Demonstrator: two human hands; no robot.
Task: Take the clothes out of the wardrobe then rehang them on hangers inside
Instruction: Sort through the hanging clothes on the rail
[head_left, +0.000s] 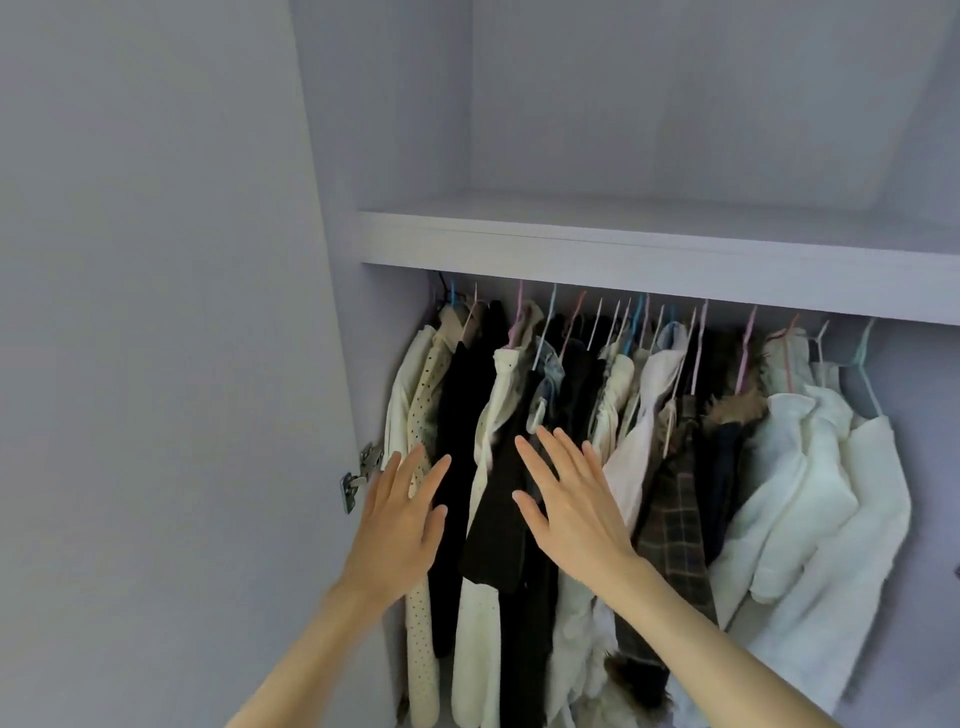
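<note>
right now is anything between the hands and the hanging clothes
Nothing visible. The left hand and right hand are open right in front of the clothes, with the wardrobe door swung aside.

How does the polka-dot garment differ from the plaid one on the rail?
The polka-dot garment is cream and hangs near the wardrobe's left end, just behind the left hand. The plaid garment is dark brown checked and hangs right of the right hand. Both hang on hangers, untouched by either open hand.

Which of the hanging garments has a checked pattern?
The dark plaid garment, hanging just right of the right hand. Its neighbours are plain white, cream or black, and one at the far left is dotted.
</note>
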